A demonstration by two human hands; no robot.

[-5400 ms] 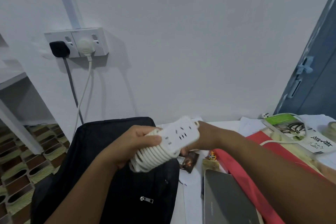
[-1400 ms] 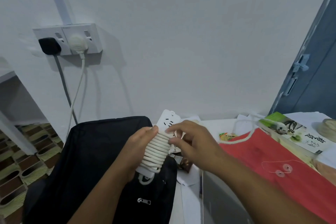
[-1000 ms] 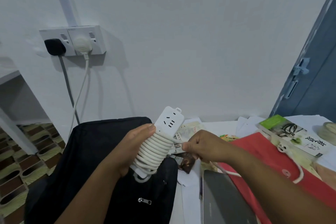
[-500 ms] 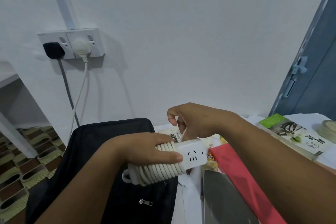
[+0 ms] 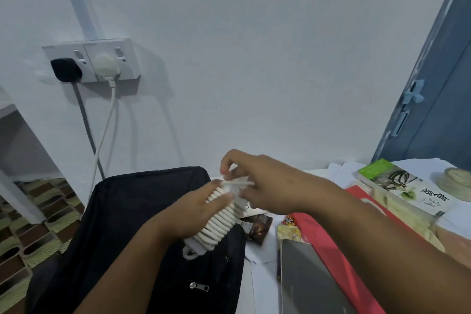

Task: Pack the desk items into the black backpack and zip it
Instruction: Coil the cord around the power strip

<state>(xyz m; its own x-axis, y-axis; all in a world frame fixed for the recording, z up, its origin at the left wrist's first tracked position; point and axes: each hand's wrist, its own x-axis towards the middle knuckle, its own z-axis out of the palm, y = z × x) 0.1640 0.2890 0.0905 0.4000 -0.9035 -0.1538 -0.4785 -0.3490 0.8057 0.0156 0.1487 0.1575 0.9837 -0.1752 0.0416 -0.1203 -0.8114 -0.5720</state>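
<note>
Power strip (image 5: 221, 222): white, its own white cord wound round it in tight, even coils from end to end; a small loop of cord hangs from the lower end. Held tilted in the air above the backpack, upper end toward the wall.

Backpack (image 5: 122, 224): black fabric, lying flat at the left edge of the desk, silver zip pull (image 5: 198, 286) showing on its front.

Laptop (image 5: 308, 280): grey, closed, flat on the desk beside the backpack.

Folder (image 5: 328, 237): red, flat, partly beneath the laptop.

Book (image 5: 405, 186): green-and-white cover, flat, far right.
</note>
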